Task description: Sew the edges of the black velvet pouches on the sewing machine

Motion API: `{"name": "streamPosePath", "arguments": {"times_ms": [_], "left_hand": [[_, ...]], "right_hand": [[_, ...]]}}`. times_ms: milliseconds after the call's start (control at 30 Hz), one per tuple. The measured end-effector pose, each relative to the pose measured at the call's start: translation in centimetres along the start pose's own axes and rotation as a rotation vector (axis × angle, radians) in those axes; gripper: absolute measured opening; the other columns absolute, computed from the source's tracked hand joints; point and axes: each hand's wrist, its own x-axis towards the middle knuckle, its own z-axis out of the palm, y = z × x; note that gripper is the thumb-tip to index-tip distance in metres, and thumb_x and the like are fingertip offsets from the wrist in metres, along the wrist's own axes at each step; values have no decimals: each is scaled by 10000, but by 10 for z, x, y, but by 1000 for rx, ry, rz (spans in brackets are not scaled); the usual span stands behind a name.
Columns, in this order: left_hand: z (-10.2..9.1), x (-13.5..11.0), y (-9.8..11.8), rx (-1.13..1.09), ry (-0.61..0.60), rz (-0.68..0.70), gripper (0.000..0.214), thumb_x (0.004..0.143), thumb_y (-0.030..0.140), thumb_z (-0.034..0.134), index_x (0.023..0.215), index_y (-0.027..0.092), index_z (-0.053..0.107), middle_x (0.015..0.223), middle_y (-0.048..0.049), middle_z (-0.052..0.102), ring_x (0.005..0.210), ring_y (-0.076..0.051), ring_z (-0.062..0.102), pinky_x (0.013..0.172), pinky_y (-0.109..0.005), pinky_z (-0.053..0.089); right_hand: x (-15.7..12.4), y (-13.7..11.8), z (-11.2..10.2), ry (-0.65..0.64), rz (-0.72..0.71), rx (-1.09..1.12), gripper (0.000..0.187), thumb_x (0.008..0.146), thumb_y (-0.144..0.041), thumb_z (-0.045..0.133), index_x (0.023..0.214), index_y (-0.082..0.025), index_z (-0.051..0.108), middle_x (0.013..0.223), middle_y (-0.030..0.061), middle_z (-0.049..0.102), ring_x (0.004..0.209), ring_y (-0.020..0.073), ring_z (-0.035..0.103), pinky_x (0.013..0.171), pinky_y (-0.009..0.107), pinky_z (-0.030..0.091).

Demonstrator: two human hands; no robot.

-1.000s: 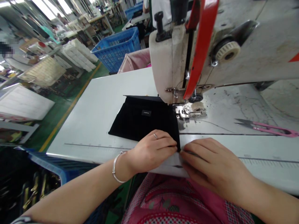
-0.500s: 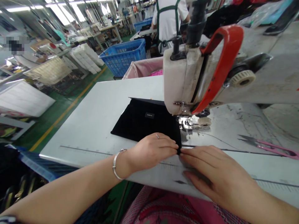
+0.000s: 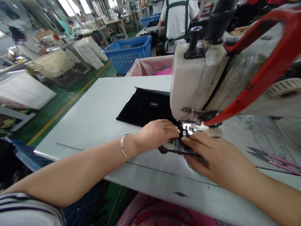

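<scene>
A flat black fabric piece (image 3: 141,108) with a small dark label (image 3: 154,104) lies on the table, its right edge at the presser foot (image 3: 187,128) of a sewing machine (image 3: 188,81). My left hand (image 3: 156,133), a ring and bracelet on it, presses its closed fingers onto the near right corner of the fabric. Just right of that corner is my right hand (image 3: 211,150), its fingers stretched out and its thumb apart, fingertips beside the fabric edge and close to the foot. Both sets of fingers hide the corner itself.
The machine's red lever (image 3: 254,84) rises at the right. Pink-handled thread snips (image 3: 275,158) lie beyond my right hand. A printed ruler (image 3: 164,172) runs along the table's near side. Behind stand a pink-lined bin (image 3: 150,64), a blue crate (image 3: 129,53) and a person in an apron (image 3: 177,22).
Both hands have moved forward with the black fabric, away from the table's near edge. Its near right corner is now beside the presser foot. The camera view has moved closer to the machine.
</scene>
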Motion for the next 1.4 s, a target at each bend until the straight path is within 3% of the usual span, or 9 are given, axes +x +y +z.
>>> {"name": "streamPosePath", "arguments": {"times_ms": [333, 600, 767, 867, 1033, 1167, 1233, 1300, 1400], "left_hand": [[6, 13, -23, 23, 63, -197, 199, 953, 219, 533, 960, 213, 731, 1007, -4, 733, 945, -151, 677, 873, -278, 538], [1, 14, -31, -75, 30, -216, 183, 935, 223, 551, 971, 206, 730, 997, -25, 721, 955, -164, 668, 886, -298, 533], [-4, 21, -52, -54, -27, -150, 236, 947, 145, 468, 998, 153, 698, 1012, -71, 703, 1011, -188, 633, 900, -328, 516], [-6, 21, -55, 83, -156, -138, 260, 958, 139, 431, 977, 155, 690, 1013, -89, 692, 1066, -224, 601, 934, -380, 484], [-31, 13, -18, 313, -420, -136, 332, 962, 304, 503, 1239, 130, 563, 1244, -152, 586, 1149, -280, 545, 920, -422, 474], [-39, 6, 22, 441, -442, -333, 578, 928, 483, 522, 1321, 62, 478, 1154, -183, 597, 1042, -325, 583, 835, -460, 515], [-33, 1, 34, 399, -385, -314, 548, 944, 420, 516, 1357, 67, 443, 1242, -176, 565, 1156, -328, 533, 949, -480, 486], [-24, -5, 43, 281, -337, -211, 466, 962, 227, 461, 1394, 68, 395, 1391, -154, 478, 1320, -288, 411, 1101, -441, 397], [-12, -14, 53, 134, -284, -215, 502, 906, 31, 375, 1406, 65, 376, 1457, -116, 431, 1404, -222, 313, 1179, -378, 331]], "right_hand": [[10, 2, 8, 26, 70, -200, 403, 909, -395, 471, 1229, -181, 589, 1023, 104, 673, 747, 264, 637, 569, 374, 444], [4, 7, 11, 14, 95, -119, 332, 932, -387, 477, 1181, -222, 623, 983, 76, 674, 781, 247, 627, 614, 364, 459], [1, 13, 8, 196, 60, 21, 184, 914, -306, 540, 982, -191, 666, 951, 68, 661, 874, 230, 594, 747, 360, 481], [0, 17, 6, 245, 37, 25, 175, 908, -285, 550, 972, -172, 668, 941, 81, 652, 898, 244, 580, 766, 376, 487], [-2, 20, 6, 237, 15, 35, 184, 909, -270, 551, 1018, -181, 671, 932, 77, 656, 865, 234, 588, 737, 377, 506], [-2, 15, 11, 222, -105, 92, 257, 926, -231, 549, 1165, -211, 640, 1140, 54, 660, 998, 213, 599, 863, 375, 502], [-2, 12, 13, 207, -159, 119, 253, 925, -215, 557, 1160, -214, 648, 1204, 48, 645, 1044, 212, 593, 901, 387, 492], [-2, 10, 14, 197, -196, 142, 234, 922, -209, 562, 1133, -209, 665, 1192, 51, 650, 1026, 217, 597, 894, 405, 494], [-4, 8, 14, 183, -223, 174, 228, 919, -209, 562, 1119, -207, 671, 1155, 59, 659, 987, 222, 600, 863, 422, 503]]}}
